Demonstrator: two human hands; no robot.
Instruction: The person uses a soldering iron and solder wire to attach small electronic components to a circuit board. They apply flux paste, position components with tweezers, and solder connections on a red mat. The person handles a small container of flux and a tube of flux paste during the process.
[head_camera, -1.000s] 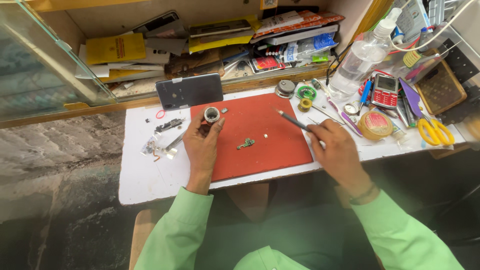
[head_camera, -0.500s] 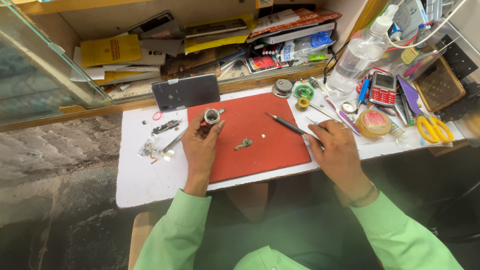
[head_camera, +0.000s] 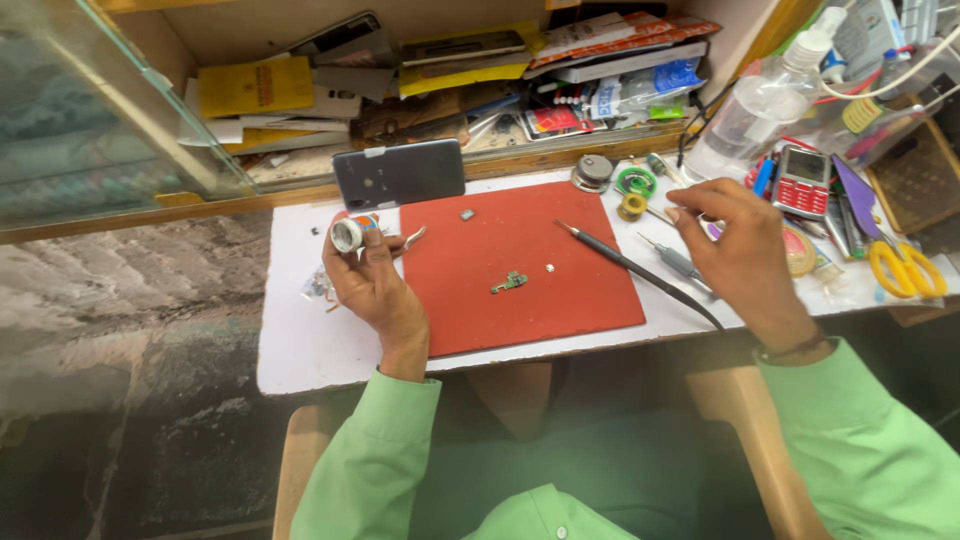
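My left hand (head_camera: 375, 285) holds a small round spool (head_camera: 349, 233) up over the white tabletop (head_camera: 300, 340), just left of the red mat (head_camera: 560, 310). A tiny green circuit piece (head_camera: 509, 283) lies in the middle of the mat. A black soldering iron (head_camera: 622, 262) rests across the mat's right side, tip pointing up-left. My right hand (head_camera: 745, 250) hovers above the iron's handle and a small screwdriver (head_camera: 668, 254), fingers loosely apart, gripping nothing.
A grey phone (head_camera: 398, 172) lies face down behind the mat. A round tin (head_camera: 593, 172), a green reel (head_camera: 634, 182), a clear bottle (head_camera: 745, 110), a red keypad phone (head_camera: 800, 180) and yellow scissors (head_camera: 905, 268) crowd the right. A cluttered shelf runs along the back.
My right hand let go of the soldering iron, which now lies on the mat, and shifted right. My left hand carried the spool left, off the mat.
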